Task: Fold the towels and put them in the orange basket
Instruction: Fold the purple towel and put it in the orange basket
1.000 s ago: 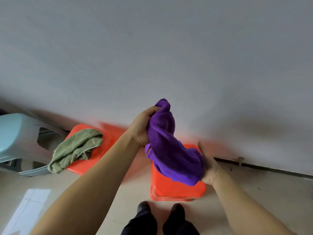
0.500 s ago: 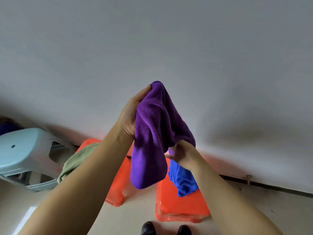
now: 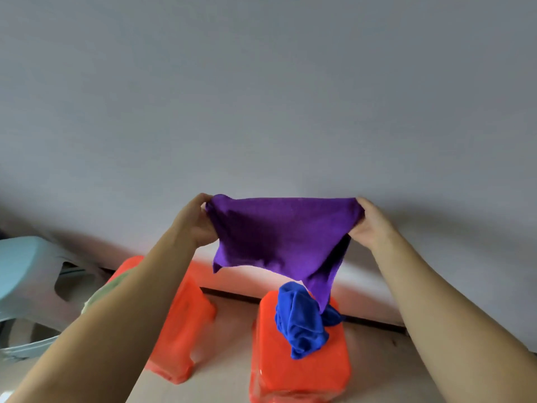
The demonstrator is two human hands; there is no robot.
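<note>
At the centre of the frame the left hand (image 3: 194, 223) and right hand (image 3: 371, 225) each pinch a top corner of the purple towel (image 3: 276, 237), stretched flat above a blue towel (image 3: 302, 318) lying on the lower-right orange basket (image 3: 299, 370).

- Purple towel (image 3: 279, 234), plain, no pattern, darker on the hanging corner.
- Bright blue towel (image 3: 302, 321), plain, all bunched up.
- Green towel (image 3: 114, 286), soft dull green, only a bit showing.
- Two orange things on the floor, shiny: orange basket (image 3: 302, 370) and orange stool (image 3: 183, 324).
- Pale blue stool (image 3: 26, 274).
- Grey-white wall (image 3: 261, 97), plain.
- Light tan floor (image 3: 226, 370), dark strip along the wall.
</note>
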